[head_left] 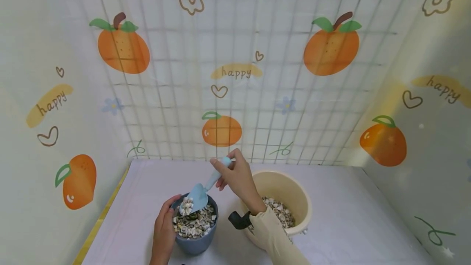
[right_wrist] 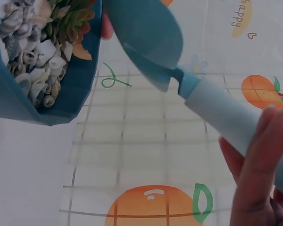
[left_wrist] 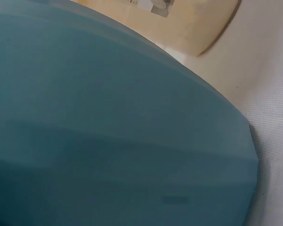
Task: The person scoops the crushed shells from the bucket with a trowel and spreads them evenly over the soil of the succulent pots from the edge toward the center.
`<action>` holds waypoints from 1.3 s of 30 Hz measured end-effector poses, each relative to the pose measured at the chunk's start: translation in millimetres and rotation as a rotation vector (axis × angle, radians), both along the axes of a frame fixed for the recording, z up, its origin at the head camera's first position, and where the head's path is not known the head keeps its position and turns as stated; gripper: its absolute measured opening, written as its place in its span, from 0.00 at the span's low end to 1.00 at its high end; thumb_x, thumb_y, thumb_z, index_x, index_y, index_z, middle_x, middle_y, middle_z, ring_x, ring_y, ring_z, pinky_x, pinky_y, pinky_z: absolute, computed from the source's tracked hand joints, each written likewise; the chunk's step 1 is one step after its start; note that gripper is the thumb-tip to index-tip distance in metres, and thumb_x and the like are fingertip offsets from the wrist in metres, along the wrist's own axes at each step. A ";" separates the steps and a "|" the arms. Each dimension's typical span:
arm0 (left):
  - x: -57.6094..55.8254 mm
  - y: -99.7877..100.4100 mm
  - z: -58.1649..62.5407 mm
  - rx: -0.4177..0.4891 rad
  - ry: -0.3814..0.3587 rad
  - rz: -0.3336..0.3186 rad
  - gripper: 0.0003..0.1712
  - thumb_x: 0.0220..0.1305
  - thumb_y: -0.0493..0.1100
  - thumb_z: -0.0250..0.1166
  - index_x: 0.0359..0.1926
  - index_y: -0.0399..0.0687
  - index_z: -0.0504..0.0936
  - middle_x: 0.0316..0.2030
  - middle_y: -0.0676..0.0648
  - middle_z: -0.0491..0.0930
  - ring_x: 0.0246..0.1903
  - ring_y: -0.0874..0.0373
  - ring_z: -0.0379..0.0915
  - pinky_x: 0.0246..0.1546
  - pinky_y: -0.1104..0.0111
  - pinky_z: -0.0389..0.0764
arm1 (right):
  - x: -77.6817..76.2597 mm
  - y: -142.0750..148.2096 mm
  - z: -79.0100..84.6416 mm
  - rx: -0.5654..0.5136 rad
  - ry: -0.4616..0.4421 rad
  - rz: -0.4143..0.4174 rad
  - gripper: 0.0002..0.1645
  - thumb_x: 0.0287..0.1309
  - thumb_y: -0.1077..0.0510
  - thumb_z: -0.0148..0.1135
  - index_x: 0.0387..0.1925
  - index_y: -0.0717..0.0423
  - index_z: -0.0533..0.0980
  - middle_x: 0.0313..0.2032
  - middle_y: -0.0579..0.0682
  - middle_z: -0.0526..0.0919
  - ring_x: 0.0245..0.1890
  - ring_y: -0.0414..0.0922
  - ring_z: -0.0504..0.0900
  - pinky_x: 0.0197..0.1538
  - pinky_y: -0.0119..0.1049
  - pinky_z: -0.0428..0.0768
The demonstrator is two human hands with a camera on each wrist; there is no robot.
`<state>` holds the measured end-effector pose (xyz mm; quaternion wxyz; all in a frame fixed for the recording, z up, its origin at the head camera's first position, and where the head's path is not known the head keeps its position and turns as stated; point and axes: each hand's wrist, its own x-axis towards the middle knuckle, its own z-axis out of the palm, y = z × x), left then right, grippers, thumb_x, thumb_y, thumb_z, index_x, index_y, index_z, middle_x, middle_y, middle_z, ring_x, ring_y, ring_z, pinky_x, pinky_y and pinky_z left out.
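Note:
My right hand grips the handle of a light blue trowel, whose blade tilts down over a blue-grey plant pot. Small shells lie on the blade's tip. Inside the pot, more shells surround a small green and reddish succulent, partly covered by the trowel in the head view. My left hand holds the pot round its left side, fingers at the rim. The pot's faceted wall fills most of the left wrist view, with the left hand out of sight there.
A cream bucket with shells in it stands right of the pot, partly behind my right forearm. Both stand on a white-covered table. Behind is a wire grid covered by a sheet printed with oranges.

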<state>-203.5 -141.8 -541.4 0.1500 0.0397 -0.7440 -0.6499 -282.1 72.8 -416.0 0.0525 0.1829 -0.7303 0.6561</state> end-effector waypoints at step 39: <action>-0.1 -0.2 -0.5 -0.011 -0.015 -0.001 0.25 0.85 0.38 0.38 0.71 0.45 0.74 0.72 0.43 0.70 0.76 0.49 0.53 0.73 0.42 0.55 | 2.2 1.7 -1.0 0.002 0.069 -0.127 0.29 0.65 0.43 0.74 0.38 0.57 0.65 0.18 0.54 0.83 0.13 0.59 0.82 0.17 0.49 0.82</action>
